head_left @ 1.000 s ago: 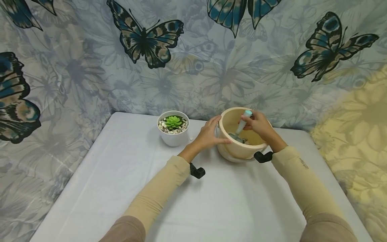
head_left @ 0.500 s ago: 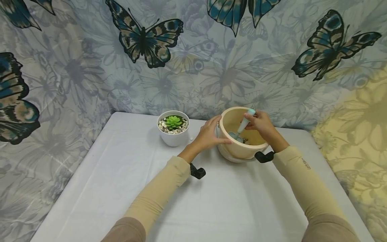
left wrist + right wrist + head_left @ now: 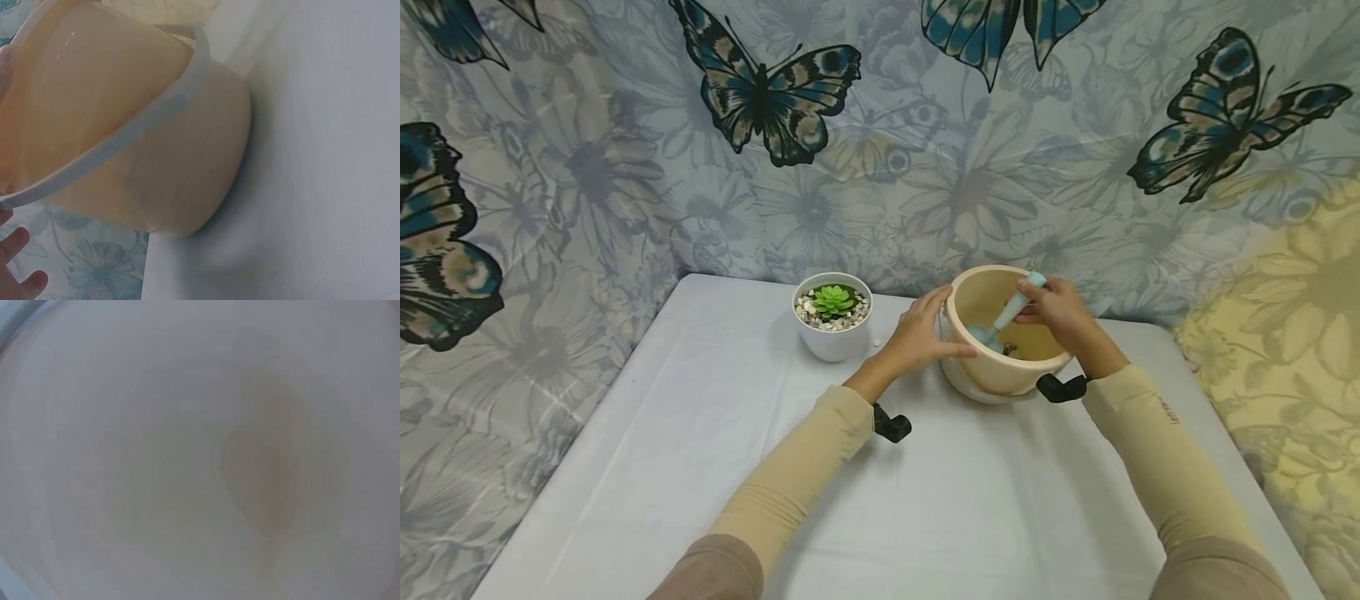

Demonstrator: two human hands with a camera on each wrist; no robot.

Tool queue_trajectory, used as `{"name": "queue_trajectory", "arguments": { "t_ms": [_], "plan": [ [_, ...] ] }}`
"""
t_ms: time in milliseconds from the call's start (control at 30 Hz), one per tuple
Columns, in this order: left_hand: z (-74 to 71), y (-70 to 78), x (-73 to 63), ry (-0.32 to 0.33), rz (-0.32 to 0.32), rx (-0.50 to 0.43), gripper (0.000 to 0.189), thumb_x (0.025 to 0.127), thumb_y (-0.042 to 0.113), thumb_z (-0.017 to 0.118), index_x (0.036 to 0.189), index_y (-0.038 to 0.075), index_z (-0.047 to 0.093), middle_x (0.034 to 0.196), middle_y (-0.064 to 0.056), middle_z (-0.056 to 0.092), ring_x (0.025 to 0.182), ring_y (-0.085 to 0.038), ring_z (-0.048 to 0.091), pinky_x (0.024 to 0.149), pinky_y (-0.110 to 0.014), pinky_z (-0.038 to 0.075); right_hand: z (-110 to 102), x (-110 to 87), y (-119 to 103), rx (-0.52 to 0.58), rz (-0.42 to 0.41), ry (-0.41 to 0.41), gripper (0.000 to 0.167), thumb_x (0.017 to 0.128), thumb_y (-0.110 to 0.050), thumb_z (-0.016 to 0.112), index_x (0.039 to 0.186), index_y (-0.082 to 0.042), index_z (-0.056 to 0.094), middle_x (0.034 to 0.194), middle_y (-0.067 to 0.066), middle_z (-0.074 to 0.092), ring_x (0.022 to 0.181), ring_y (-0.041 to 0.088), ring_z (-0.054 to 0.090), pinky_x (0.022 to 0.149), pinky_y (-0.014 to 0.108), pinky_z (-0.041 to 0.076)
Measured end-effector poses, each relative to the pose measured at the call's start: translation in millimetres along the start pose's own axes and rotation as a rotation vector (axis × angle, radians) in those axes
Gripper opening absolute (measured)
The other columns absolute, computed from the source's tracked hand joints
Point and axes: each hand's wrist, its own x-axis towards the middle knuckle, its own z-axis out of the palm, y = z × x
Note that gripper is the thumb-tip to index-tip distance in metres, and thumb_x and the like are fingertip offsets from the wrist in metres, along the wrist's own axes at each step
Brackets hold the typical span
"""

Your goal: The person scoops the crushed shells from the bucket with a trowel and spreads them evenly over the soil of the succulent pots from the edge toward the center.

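Leaning inside a round, glossy cream bucket point(image 3: 992, 377), a pale-blue, trowel-shaped tool point(image 3: 1011, 312) is pinched in the right grip point(image 3: 1063, 313).
Near the white-covered table's point(image 3: 940, 508) back edge, the left grip point(image 3: 917, 333) touches the bucket, fingers spread; tabletop stretches wide in front. The tool's handle tips farther right than a second ago.

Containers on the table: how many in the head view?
2: the white pot with the green plant, on the left, and the cream bucket right of it, touched by the left hand. Any behind the bucket would be hidden.
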Motion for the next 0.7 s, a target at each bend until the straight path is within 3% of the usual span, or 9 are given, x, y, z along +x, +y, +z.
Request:
{"name": "queue_trajectory", "arguments": {
  "t_ms": [200, 467, 700],
  "plan": [
    [-1.0, 0.5, 0.9, 0.003, -0.007, 0.004, 0.107, 0.072, 0.054, 0.082, 0.155, 0.02, 0.025, 0.161, 0.002, 0.026, 0.148, -0.021, 0.027, 0.117, -0.052, 0.027, 2, -0.3, -2, -0.075, 0.035, -0.029, 0.033, 0.105, -0.023, 0.044, 0.117, 0.007, 0.044, 0.084, -0.006, 0.068, 0.075, 0.007, 0.069, 0.075, 0.023, 0.059],
    [-0.1, 0.7, -0.6, -0.009, -0.014, 0.007, 0.108, 0.071, 0.054, 0.082, 0.156, 0.021, 0.023, 0.161, 0.0, 0.025, 0.148, -0.022, 0.026, 0.117, -0.052, 0.027, -10, -9.1, -7, 0.204, 0.077, 0.019, 0.028, 0.103, -0.023, 0.047, 0.114, 0.003, 0.044, 0.076, -0.003, 0.074, 0.072, 0.009, 0.072, 0.069, 0.021, 0.059],
    [0.5, 0.8, -0.3, -0.011, -0.011, 0.0, 0.106, 0.072, 0.054, 0.081, 0.156, 0.021, 0.023, 0.161, 0.002, 0.025, 0.149, -0.021, 0.025, 0.118, -0.052, 0.026, -15, -14.5, -12, 0.276, 0.081, 0.026, 0.027, 0.102, -0.021, 0.049, 0.112, 0.003, 0.044, 0.075, 0.001, 0.074, 0.072, 0.012, 0.073, 0.07, 0.023, 0.059]
  ]
}}
